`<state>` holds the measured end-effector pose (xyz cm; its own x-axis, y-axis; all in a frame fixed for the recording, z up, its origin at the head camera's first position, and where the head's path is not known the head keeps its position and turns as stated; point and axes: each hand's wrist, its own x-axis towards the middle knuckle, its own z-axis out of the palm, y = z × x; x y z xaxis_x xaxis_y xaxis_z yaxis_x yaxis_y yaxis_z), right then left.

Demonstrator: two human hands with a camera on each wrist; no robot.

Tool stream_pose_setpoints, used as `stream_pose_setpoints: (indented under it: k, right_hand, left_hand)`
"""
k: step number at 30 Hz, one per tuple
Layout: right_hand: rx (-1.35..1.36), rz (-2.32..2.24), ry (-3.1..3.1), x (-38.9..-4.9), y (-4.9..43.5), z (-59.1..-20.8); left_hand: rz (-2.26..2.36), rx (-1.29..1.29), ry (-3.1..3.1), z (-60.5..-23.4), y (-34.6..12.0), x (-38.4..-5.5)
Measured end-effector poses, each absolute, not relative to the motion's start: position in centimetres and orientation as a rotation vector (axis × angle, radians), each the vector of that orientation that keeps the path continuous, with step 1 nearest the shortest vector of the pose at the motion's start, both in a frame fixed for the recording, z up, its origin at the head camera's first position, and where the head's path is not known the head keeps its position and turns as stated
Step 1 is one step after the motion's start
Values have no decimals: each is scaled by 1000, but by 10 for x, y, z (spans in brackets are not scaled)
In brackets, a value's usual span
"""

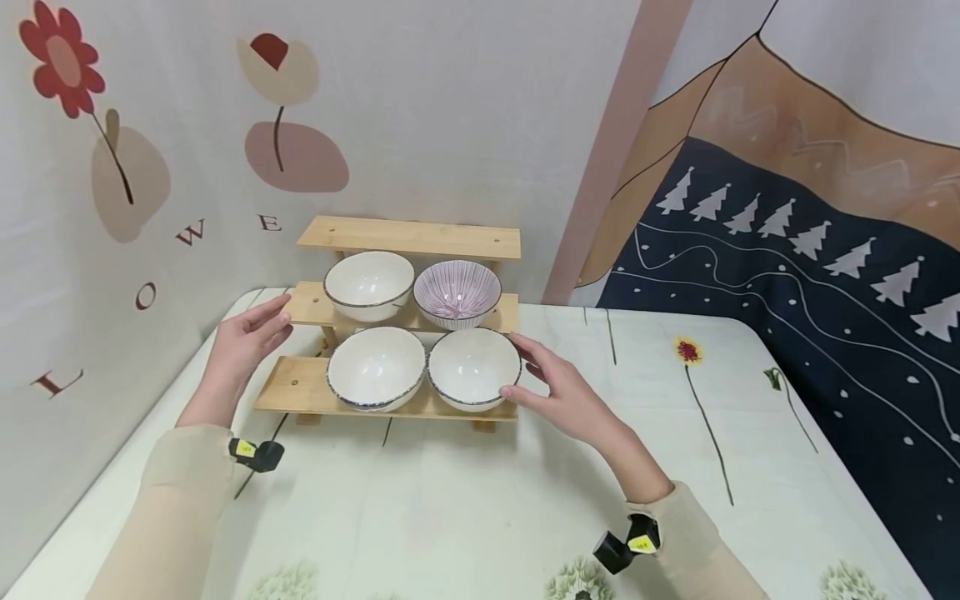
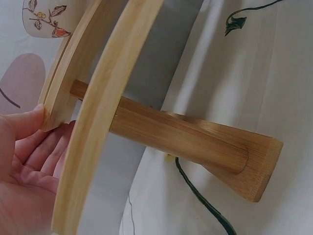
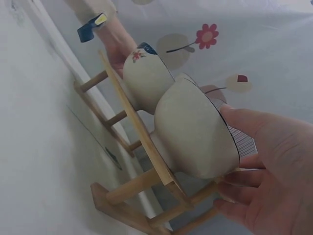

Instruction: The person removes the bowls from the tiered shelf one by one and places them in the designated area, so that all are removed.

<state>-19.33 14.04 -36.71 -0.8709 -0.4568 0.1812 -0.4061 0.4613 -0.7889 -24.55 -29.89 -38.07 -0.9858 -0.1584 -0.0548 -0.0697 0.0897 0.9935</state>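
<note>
A three-step wooden shelf rack (image 1: 292, 385) stands on the table against the back wall. My left hand (image 1: 243, 350) is at the left end of its middle board; in the left wrist view the thumb (image 2: 29, 122) lies on the board's end, with the fingers below it. On the lowest board sit two white dark-rimmed bowls. My right hand (image 1: 566, 396) holds the right one, a white bowl (image 1: 475, 371), its thumb at the rim and fingers round the side. The left white bowl (image 1: 377, 367) sits beside it.
The middle board carries another white bowl (image 1: 369, 283) and a purple-striped bowl (image 1: 457, 292). The rack's top board (image 1: 408, 236) is behind them. A flower-print cloth (image 1: 637, 433) covers the table, and printed curtains (image 1: 450, 108) hang behind.
</note>
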Motion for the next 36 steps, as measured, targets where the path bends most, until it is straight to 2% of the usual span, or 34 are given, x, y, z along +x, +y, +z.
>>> stream_pose_setpoints:
  k: [12, 22, 36]
  right_hand:
    - [-731, -1595, 2432, -192, 137, -368]
    - [-596, -1573, 2451, -193, 135, -369]
    - [-370, -1846, 2124, -194, 127, -365]
  left_hand:
    - [-2061, 243, -2271, -382, -301, -245]
    - [-2124, 248, -2233, -382, -301, -246]
    - [-2166, 216, -2168, -383, -301, -245]
